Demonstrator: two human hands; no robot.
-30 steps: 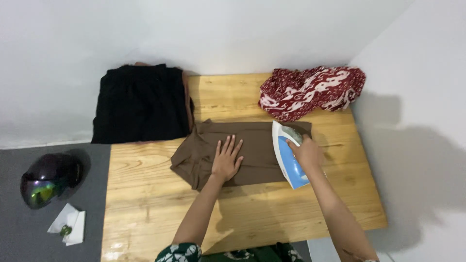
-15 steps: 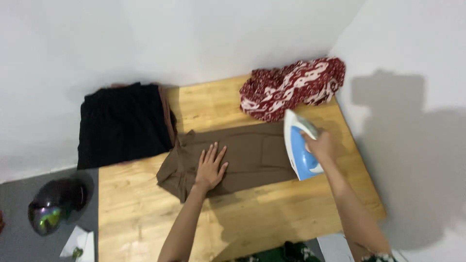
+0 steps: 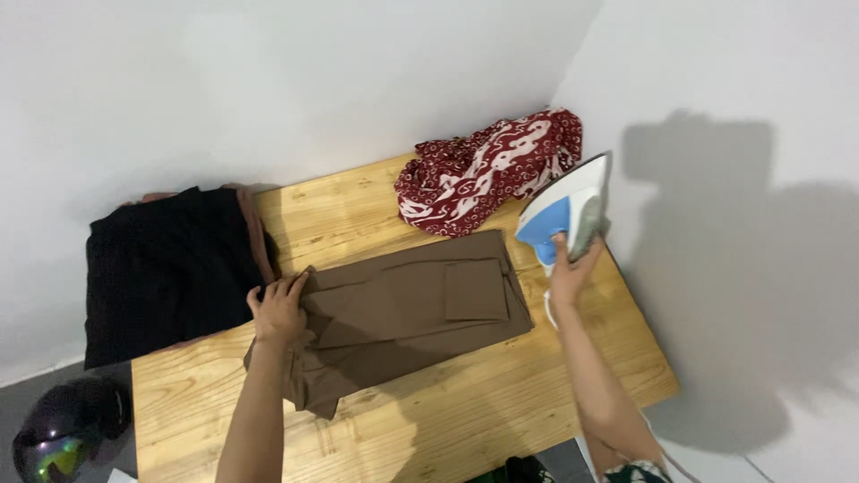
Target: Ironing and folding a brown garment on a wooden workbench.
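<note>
A wooden table (image 3: 501, 394) is seen, with brown trousers (image 3: 412, 309) laid folded across its middle, black clothes (image 3: 165, 268) at the left and a red patterned cloth (image 3: 483, 170) at the back. The trousers' left edge is pinched by the left hand (image 3: 279, 309), while the iron (image 3: 565, 215) is gripped by the right hand (image 3: 568, 273) and held tipped up off the fabric past the table's right edge. A scorch or burn is judged possible if the soleplate is swung near the cloth or arm
</note>
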